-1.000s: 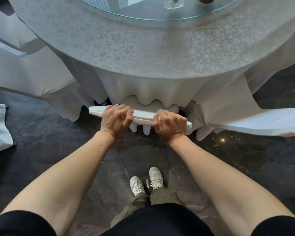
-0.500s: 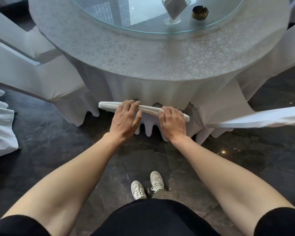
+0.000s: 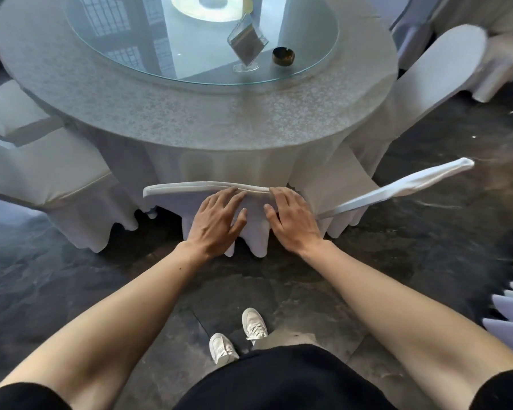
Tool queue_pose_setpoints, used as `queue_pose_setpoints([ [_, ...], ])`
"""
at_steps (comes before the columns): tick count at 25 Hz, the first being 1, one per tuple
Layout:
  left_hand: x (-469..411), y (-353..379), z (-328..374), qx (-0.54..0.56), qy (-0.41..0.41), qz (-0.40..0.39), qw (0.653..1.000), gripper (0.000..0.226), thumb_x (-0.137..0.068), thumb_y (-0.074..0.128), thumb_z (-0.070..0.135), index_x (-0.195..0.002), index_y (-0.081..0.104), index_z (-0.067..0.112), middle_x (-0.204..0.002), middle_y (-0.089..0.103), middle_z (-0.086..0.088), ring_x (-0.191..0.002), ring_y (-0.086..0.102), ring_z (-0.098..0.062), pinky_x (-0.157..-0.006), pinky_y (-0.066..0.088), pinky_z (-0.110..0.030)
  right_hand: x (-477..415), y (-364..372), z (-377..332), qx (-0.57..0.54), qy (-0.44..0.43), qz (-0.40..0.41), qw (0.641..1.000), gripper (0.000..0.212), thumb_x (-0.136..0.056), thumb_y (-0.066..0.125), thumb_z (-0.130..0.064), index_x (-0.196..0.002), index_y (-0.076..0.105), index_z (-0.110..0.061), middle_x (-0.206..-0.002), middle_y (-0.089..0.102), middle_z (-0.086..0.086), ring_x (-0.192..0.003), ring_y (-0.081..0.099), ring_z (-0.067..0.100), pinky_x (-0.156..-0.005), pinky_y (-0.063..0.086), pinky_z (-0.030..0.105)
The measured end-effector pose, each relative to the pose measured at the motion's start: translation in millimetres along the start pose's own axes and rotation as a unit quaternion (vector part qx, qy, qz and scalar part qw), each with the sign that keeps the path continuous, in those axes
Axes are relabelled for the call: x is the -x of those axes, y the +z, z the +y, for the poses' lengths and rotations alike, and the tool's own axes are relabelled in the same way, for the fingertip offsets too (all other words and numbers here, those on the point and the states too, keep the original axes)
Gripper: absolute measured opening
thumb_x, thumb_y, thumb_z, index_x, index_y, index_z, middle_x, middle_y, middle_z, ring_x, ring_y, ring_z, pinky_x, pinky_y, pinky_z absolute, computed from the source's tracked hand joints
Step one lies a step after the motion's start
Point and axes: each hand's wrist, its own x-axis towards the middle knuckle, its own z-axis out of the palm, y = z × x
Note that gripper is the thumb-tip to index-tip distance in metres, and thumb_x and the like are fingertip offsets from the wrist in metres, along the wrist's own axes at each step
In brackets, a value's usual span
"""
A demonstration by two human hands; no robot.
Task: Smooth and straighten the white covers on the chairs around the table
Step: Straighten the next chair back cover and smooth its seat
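Note:
A chair in a white cover (image 3: 172,196) stands pushed in at the near side of the round table (image 3: 190,113), its back facing me. My left hand (image 3: 216,223) lies flat on the back of the cover, fingers spread, just below the top edge. My right hand (image 3: 290,220) rests flat beside it, fingertips at the top seam. Neither hand grips the cloth. The cover's scalloped hem hangs just above the floor below my wrists.
More white-covered chairs stand at the left (image 3: 42,170), right (image 3: 397,187) and far right (image 3: 444,63). A glass turntable (image 3: 131,39) on the table carries a clear sign holder (image 3: 246,45) and an ashtray (image 3: 283,56). Dark stone floor (image 3: 71,276) lies underfoot.
Both hands let go of the chair's top edge and opened flat, sliding down onto the back of the cover. The view tilted up, showing more of the table.

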Motion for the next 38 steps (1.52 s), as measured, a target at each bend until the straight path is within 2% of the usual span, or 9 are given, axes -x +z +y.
queue_pose_setpoints([
  [3, -6, 5, 20, 0.009, 0.013, 0.013, 1.0, 0.057, -0.095, 0.025, 0.046, -0.139, 0.046, 0.018, -0.145, 0.045, -0.008, -0.135, 0.038, -0.024, -0.111, 0.026, -0.037, 8, -17, 14, -0.005, 0.02, 0.01, 1.0, 0.058, -0.098, 0.026, -0.049, -0.14, 0.041, -0.012, -0.142, 0.046, 0.011, -0.133, 0.039, 0.028, -0.111, 0.032, 0.045],
  [5, -9, 8, 36, 0.013, 0.025, 0.019, 0.999, 0.055, -0.095, 0.026, 0.046, -0.139, 0.047, 0.018, -0.144, 0.046, -0.008, -0.133, 0.04, -0.024, -0.11, 0.027, -0.036, 15, -27, 25, 0.003, 0.027, 0.022, 0.999, 0.054, -0.1, 0.029, -0.048, -0.139, 0.041, -0.013, -0.142, 0.046, 0.01, -0.132, 0.04, 0.028, -0.11, 0.034, 0.046],
  [12, -35, 18, 109, 0.009, 0.057, 0.027, 0.998, 0.051, -0.097, 0.028, 0.044, -0.137, 0.048, 0.019, -0.141, 0.049, -0.006, -0.13, 0.042, -0.021, -0.107, 0.029, -0.033, 40, -68, 92, -0.014, 0.033, 0.072, 0.997, 0.063, -0.097, 0.022, -0.051, -0.141, 0.041, -0.011, -0.144, 0.045, 0.011, -0.134, 0.038, 0.027, -0.11, 0.031, 0.043],
  [16, -68, 58, 200, 0.003, 0.078, 0.039, 0.996, 0.05, -0.097, 0.029, 0.043, -0.135, 0.051, 0.018, -0.138, 0.052, -0.006, -0.127, 0.045, -0.023, -0.107, 0.031, -0.035, 64, -109, 181, -0.021, 0.026, 0.097, 0.995, 0.06, -0.098, 0.024, -0.05, -0.14, 0.041, -0.01, -0.143, 0.047, 0.012, -0.132, 0.041, 0.029, -0.11, 0.032, 0.046],
  [17, -72, 60, 204, 0.006, 0.076, 0.041, 0.996, 0.05, -0.097, 0.029, 0.044, -0.134, 0.052, 0.018, -0.137, 0.053, -0.005, -0.127, 0.047, -0.023, -0.107, 0.032, -0.036, 64, -112, 184, -0.017, 0.02, 0.098, 0.995, 0.059, -0.098, 0.025, -0.049, -0.14, 0.041, -0.01, -0.142, 0.047, 0.013, -0.131, 0.042, 0.029, -0.109, 0.033, 0.047],
  [21, -116, 117, 319, -0.005, 0.074, 0.047, 0.996, 0.05, -0.097, 0.029, 0.045, -0.129, 0.056, 0.018, -0.133, 0.057, -0.004, -0.124, 0.05, -0.023, -0.105, 0.035, -0.038, 91, -162, 305, 0.0, -0.001, 0.1, 0.995, 0.057, -0.099, 0.027, -0.046, -0.137, 0.044, -0.008, -0.139, 0.05, 0.014, -0.128, 0.045, 0.032, -0.106, 0.036, 0.05],
  [27, -160, 150, 407, -0.028, 0.08, 0.046, 0.995, 0.047, -0.098, 0.03, 0.045, -0.125, 0.058, 0.019, -0.127, 0.06, -0.002, -0.117, 0.054, -0.022, -0.101, 0.038, -0.038, 106, -207, 403, 0.016, -0.009, 0.103, 0.995, 0.059, -0.099, 0.025, -0.047, -0.137, 0.045, -0.007, -0.14, 0.049, 0.015, -0.129, 0.044, 0.033, -0.107, 0.034, 0.048],
  [33, -222, 186, 436, -0.038, 0.066, 0.046, 0.996, 0.047, -0.098, 0.03, 0.045, -0.127, 0.055, 0.018, -0.126, 0.06, -0.003, -0.116, 0.055, -0.024, -0.099, 0.039, -0.038, 79, -216, 474, 0.003, -0.008, 0.103, 0.995, 0.057, -0.099, 0.027, -0.045, -0.138, 0.045, -0.007, -0.14, 0.049, 0.015, -0.131, 0.043, 0.031, -0.109, 0.033, 0.047],
  [38, -276, 228, 430, -0.036, 0.055, 0.025, 0.998, 0.05, -0.098, 0.031, 0.049, -0.132, 0.05, 0.017, -0.129, 0.058, -0.005, -0.118, 0.053, -0.025, -0.1, 0.038, -0.039, 25, -214, 527, 0.018, -0.018, 0.03, 0.999, 0.061, -0.097, 0.023, -0.05, -0.139, 0.041, -0.009, -0.14, 0.047, 0.013, -0.128, 0.044, 0.031, -0.107, 0.036, 0.049],
])
